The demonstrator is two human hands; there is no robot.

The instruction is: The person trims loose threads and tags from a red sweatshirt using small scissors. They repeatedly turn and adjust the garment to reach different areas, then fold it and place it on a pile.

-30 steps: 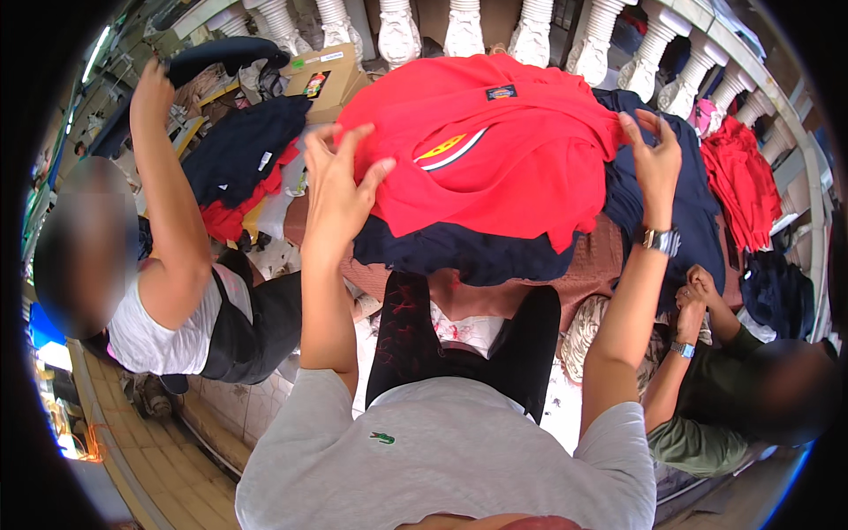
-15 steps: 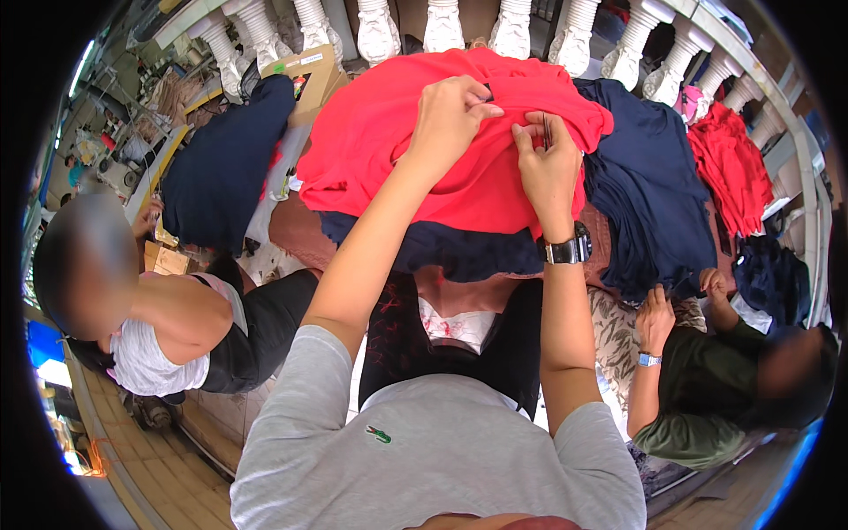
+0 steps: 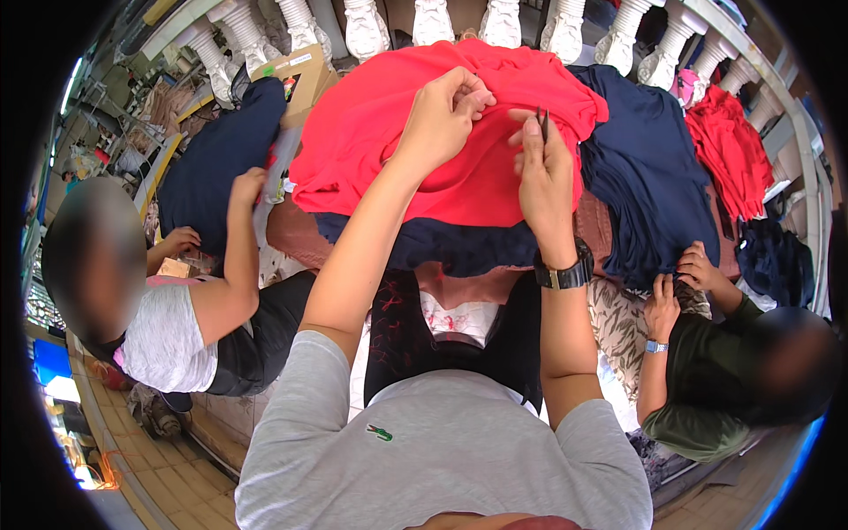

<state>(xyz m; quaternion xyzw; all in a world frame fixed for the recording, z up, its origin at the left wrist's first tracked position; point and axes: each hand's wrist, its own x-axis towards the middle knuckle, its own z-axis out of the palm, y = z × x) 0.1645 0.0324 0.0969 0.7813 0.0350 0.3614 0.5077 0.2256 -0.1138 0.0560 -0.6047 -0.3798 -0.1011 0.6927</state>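
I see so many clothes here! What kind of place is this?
Probably a small garment workshop. The person's left hand pinches a red garment while the right hand holds small snips. Navy garments lie piled nearby, and co-workers sit on either side handling cloth.

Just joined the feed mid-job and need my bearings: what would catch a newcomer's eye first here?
The big red garment spread at top centre dominates, with the person's left hand pinching its bunched fabric and the right hand holding a small dark tool beside it. Dark navy garments lie to the right. Two other people sit at either side, each with hands on the cloth.
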